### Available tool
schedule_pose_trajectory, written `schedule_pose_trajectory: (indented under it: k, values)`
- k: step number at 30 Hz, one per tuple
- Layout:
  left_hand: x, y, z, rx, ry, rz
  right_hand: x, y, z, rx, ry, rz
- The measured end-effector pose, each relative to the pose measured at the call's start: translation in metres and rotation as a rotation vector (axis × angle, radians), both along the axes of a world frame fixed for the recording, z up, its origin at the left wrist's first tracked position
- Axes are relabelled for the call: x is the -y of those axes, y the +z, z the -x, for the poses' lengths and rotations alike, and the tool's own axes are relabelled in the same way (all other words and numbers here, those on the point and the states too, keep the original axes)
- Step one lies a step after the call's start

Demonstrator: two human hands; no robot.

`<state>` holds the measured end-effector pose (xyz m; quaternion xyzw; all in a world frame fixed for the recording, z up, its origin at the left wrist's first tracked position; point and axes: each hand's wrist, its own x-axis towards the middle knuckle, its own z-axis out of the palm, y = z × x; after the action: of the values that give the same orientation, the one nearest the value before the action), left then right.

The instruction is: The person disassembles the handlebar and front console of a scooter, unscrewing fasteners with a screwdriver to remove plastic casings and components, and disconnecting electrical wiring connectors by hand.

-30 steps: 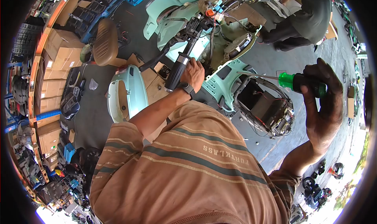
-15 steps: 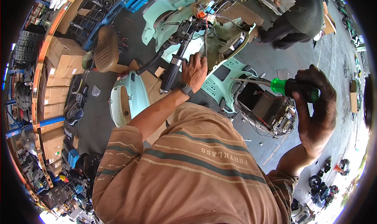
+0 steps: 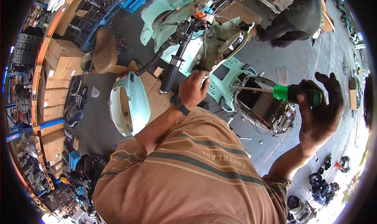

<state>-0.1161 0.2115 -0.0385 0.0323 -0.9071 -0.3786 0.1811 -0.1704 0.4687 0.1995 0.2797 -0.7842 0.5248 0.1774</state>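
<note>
My right hand [image 3: 320,116] holds a screwdriver [image 3: 280,92] with a green and black handle. Thumb and palm press on the handle while some fingers lift away from it; the long shaft points left across the scooter's floor. At the lower edge of the mint-green front panel [image 3: 226,61], my left hand [image 3: 192,90] has its fingers curled against the rim, fingertips partly hidden. Just left of this hand is the black handlebar grip [image 3: 170,78]. Below the screwdriver shaft lies the scooter's opened rear body [image 3: 265,108], with wires and a dark compartment.
A mint-green cover [image 3: 135,100] lies on cardboard at the left, near a brown seat [image 3: 105,50]. Shelving with cardboard boxes [image 3: 63,63] lines the far left. Another person [image 3: 300,16] bends at the upper right. Parked scooters [image 3: 324,190] stand at the lower right.
My left hand has moved down from beside the handlebar to the front panel's lower edge. My right hand and the screwdriver have shifted slightly right and down, with fingers more lifted.
</note>
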Motion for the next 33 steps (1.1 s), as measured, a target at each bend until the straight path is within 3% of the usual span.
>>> schedule_pose_trajectory:
  k: [4, 6, 8, 10, 11, 12, 19, 27, 33]
  values:
    - [0.040, -0.057, -0.037, 0.107, 0.043, -0.107, 0.039, -0.002, -0.009, 0.050, -0.076, 0.114]
    - [0.063, -0.096, -0.033, 0.391, 0.200, -0.537, 0.064, -0.009, -0.012, 0.085, -0.069, 0.132]
    - [0.089, -0.211, -0.024, 0.274, 0.059, -1.201, 0.092, -0.016, -0.011, 0.100, -0.029, 0.100]
    - [0.096, -0.189, -0.006, 0.270, -0.256, -1.785, 0.121, -0.025, -0.006, 0.100, 0.062, 0.085]
    - [0.097, -0.200, 0.006, 0.259, -0.511, -1.950, 0.134, -0.030, -0.002, 0.098, 0.087, 0.079]
    - [0.094, -0.201, 0.018, 0.446, -0.387, -2.029, 0.146, -0.034, 0.001, 0.074, 0.075, 0.003]
    - [0.075, -0.173, 0.060, 0.823, -0.521, -2.114, 0.205, -0.047, 0.003, -0.030, -0.075, -0.446]
    - [0.077, -0.160, 0.071, 0.970, -0.640, -2.089, 0.226, -0.050, -0.004, 0.004, -0.116, -0.492]
    - [0.075, -0.148, 0.072, 0.948, -0.566, -2.090, 0.227, -0.055, -0.008, 0.062, -0.136, -0.553]
